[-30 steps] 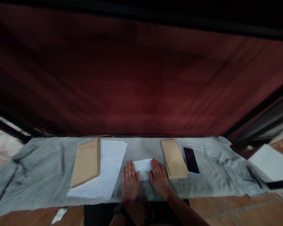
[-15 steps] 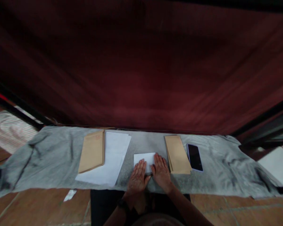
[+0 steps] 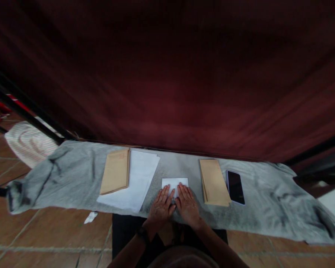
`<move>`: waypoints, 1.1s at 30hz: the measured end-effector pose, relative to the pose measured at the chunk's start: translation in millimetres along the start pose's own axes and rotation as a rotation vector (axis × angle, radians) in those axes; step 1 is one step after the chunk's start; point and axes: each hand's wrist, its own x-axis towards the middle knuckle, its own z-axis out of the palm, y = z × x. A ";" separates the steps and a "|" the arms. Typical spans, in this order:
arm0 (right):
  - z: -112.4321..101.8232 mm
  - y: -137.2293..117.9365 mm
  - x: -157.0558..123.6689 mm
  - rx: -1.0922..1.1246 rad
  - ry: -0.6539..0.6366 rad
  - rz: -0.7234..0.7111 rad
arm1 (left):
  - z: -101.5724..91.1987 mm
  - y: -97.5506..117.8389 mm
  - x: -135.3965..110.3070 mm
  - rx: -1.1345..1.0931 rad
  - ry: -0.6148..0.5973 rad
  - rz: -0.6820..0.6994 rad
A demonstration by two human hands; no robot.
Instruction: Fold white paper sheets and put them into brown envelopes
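- Paper, small + white, lay flat on the grey-clothed bench; its far edge showed clear, near part hidden under both hands.
- L hand: palm down, fingers out nearly straight, tips resting on the paper's near-left part; pressed from above, no grip visible.
- R hand: same pose on the paper's near-right part, tips reaching a bit farther over it; nothing clasped AFAICT.
- Thumbs pointed in toward each other by the paper's near edge; whether either had a flap pinched, can't tell, too small.
- Step in hand, going by the pose: prob. flattening or creasing a fold; no. of layers unclear.
- Next move prob. called for firm, even pressure along the crease, w/ one hand pinning the paper so it wouldn't skid on the cloth, edges kept lined up.
- Left of the paper: large white sheets, loosely overlapped, w/ a brown paper stack on top.
- Right of the paper: second brown stack, slightly fanned, near the R hand.
- Farther right of the paper: phone, dark screen up, just beside that stack; touching or not, unclear.
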 end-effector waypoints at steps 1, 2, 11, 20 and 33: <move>1.2 1.7 -4.0 -0.006 0.010 0.017 | 2.1 -1.3 -0.3 -0.006 0.008 -0.008; 2.2 4.5 -7.4 -0.009 0.020 0.030 | 4.1 -2.5 -0.5 -0.014 0.017 -0.019; -3.0 35.1 33.0 0.028 -0.040 0.074 | 13.3 -5.1 -0.7 -0.055 0.038 -0.128; -7.9 50.6 71.6 -0.012 -0.087 0.145 | 16.6 -9.8 0.2 -0.058 0.068 -0.129; -6.0 47.9 77.8 -0.018 -0.045 0.122 | 29.5 3.1 44.1 0.001 0.103 -0.215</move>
